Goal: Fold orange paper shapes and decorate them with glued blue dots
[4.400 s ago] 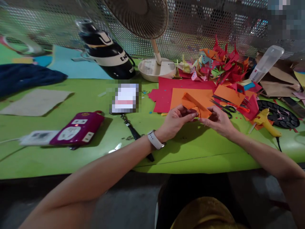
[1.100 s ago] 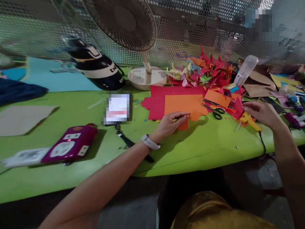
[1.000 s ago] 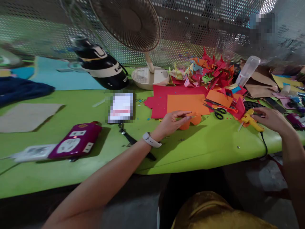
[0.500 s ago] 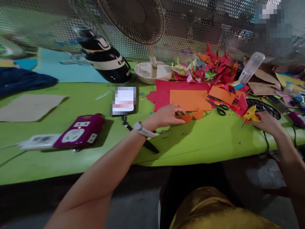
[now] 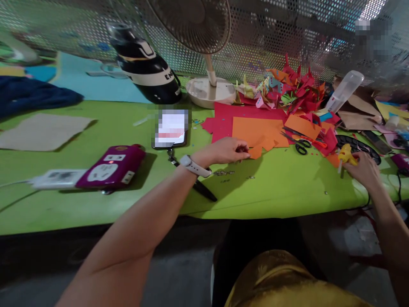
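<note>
From my distant seat I am looking down on a long green table (image 5: 284,192), where the right hand (image 5: 366,168) is gripping a yellow glue gun (image 5: 347,152), fingers wrapped around its handle; I cannot tell whether the trigger is being squeezed. The left hand (image 5: 227,151) is pinching an orange paper piece (image 5: 256,152) by one end, thumb against fingers, just in front of a flat orange sheet (image 5: 249,128). The greatest danger I am judging is a burn, should the gun be hot and its tip swing near those fingers; next, glue dripping if the trigger is pressed by chance; least, thin paper creasing or slipping from a light pinch. Behind, a pale fan (image 5: 194,25) is standing between a heap of folded paper (image 5: 295,91) and a black bottle (image 5: 151,83). Black-handled scissors (image 5: 301,147) are lying between the hands, slightly farther back, possibly in the way; small shiny bits (image 5: 223,173) are lying nearer the edge, easily swept aside.
</note>
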The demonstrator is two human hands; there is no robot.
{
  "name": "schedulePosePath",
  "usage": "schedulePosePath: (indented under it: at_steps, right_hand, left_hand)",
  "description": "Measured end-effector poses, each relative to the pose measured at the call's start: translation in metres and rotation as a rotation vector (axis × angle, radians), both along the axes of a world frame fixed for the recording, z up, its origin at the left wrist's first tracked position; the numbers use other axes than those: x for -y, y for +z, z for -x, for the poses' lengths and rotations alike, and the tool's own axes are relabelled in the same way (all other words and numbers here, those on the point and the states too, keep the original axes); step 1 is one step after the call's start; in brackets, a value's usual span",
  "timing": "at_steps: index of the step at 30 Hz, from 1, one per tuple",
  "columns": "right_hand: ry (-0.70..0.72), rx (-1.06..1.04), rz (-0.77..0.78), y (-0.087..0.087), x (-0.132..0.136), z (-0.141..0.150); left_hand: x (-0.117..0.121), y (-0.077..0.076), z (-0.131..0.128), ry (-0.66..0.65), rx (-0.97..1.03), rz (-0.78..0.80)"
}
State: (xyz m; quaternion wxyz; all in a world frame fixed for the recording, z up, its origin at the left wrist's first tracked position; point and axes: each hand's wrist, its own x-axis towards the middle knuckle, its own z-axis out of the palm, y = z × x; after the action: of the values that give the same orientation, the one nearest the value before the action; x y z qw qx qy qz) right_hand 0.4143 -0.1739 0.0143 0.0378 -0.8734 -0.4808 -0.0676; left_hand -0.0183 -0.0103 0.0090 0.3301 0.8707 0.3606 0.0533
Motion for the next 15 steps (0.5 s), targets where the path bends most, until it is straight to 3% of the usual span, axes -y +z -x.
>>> schedulePosePath:
  at_steps: [5, 9, 15]
  right_hand:
    - [0.009, -0.037, -0.081, -0.005, -0.001, 0.004]
    - [0.034, -0.038, -0.182, -0.006, 0.001, 0.006]
    - [0.17, -0.119, -0.502, -0.006, 0.0, 0.017]
  left_hand:
    - [0.0, -0.009, -0.005, -0.004, 0.073, -0.083]
    - [0.0, -0.011, -0.005, -0.012, 0.083, -0.04]
    - [-0.007, -0.01, 0.0, 0.003, 0.108, 0.039]
